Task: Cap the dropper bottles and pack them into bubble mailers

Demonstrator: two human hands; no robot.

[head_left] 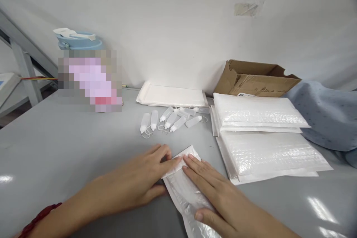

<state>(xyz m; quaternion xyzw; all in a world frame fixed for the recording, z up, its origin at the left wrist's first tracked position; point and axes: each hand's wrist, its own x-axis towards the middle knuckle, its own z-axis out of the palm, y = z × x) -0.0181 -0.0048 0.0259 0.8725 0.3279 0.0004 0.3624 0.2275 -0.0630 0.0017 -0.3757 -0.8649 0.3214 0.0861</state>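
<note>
A white padded bubble mailer (pixel 189 208) lies at a slant on the table in front of me, its flap end pointing away. My left hand (pixel 145 176) is at the mailer's left edge, its fingers curled and one fingertip resting on the folded flap (pixel 187 152). My right hand (pixel 214 189) lies flat across the mailer, fingers stretched toward the flap and thumb apart. Beyond the hands is a loose group of small translucent squeeze bottles (pixel 178 122) with tethered caps.
Two piles of white bubble mailers (pixel 276 152) sit at the right. More flat mailers (pixel 173 95) lie by the wall. An open cardboard box (pixel 251 81) stands behind the piles, beside blue cloth (pixel 329 115). At the left back are a blue lidded container (pixel 79 41) and a blurred pink item (pixel 92 78).
</note>
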